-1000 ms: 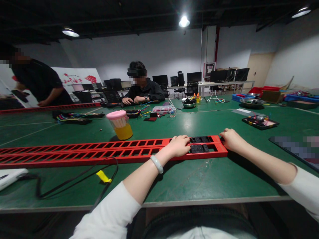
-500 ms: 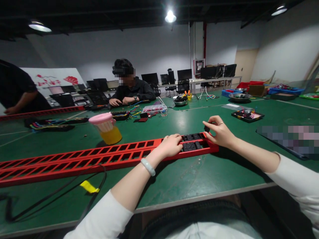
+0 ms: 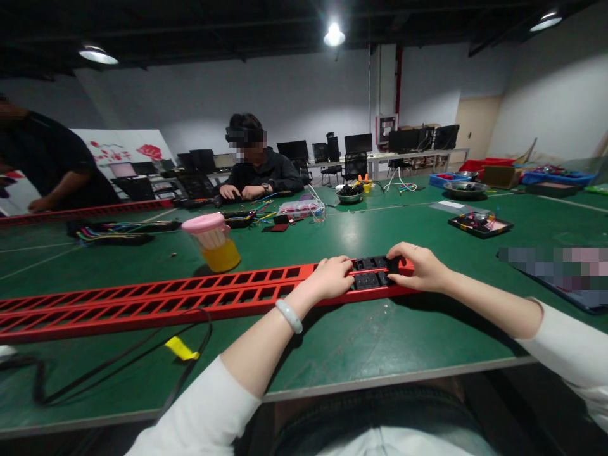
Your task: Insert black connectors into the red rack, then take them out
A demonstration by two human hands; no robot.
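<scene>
A long red slotted frame with two rows of openings lies across the table. Black socket modules fill several openings near its right end. My left hand lies over the frame left of these modules, its fingers curled on the frame and partly hiding it. At the right end my right hand pinches a black socket module between thumb and fingers, down at the frame's openings. Whether that module is fully seated cannot be made out.
Behind the frame stands a cup with a pink lid. A black cable with a yellow tag lies in front at left. A tray of parts sits at right. A co-worker sits across the table; another person stands at far left.
My right hand has lowered the black socket module from above the frame's right end down to the openings. My left hand keeps its place on the frame. The view has shifted slightly.
</scene>
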